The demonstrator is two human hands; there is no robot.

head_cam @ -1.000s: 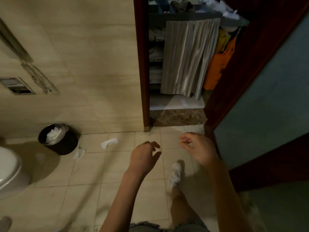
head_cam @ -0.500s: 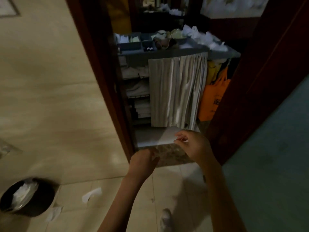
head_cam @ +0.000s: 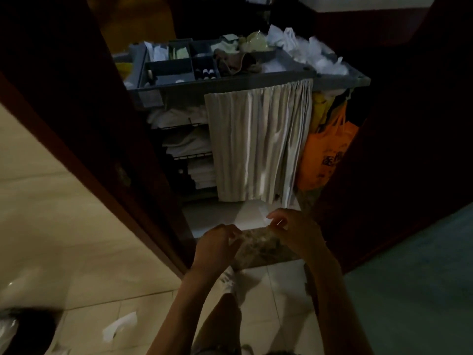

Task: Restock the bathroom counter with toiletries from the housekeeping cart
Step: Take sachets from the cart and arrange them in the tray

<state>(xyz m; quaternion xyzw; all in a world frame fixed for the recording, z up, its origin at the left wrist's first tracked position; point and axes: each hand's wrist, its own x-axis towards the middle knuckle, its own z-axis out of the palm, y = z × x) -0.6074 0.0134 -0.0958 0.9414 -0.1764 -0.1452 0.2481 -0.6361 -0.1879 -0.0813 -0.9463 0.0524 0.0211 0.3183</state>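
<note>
The grey plastic cart (head_cam: 230,84) wears a pleated, sheeny curtain (head_cam: 258,147), and its divided tray holds small dark bottles (head_cam: 207,73). The left hand (head_cam: 215,248) and right hand (head_cam: 297,231) are curled, close together; what they grip, I cannot tell.

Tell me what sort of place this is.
Probably a hotel bathroom doorway: a housekeeping cart stands just outside, with folded linens on its shelves and small bottles on top, and the floor is pale tile.

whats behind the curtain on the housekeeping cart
The curtain hangs over the right part of the cart front, so whatever sits behind it is hidden. Left of it, open wire shelves hold folded white linens.
</note>
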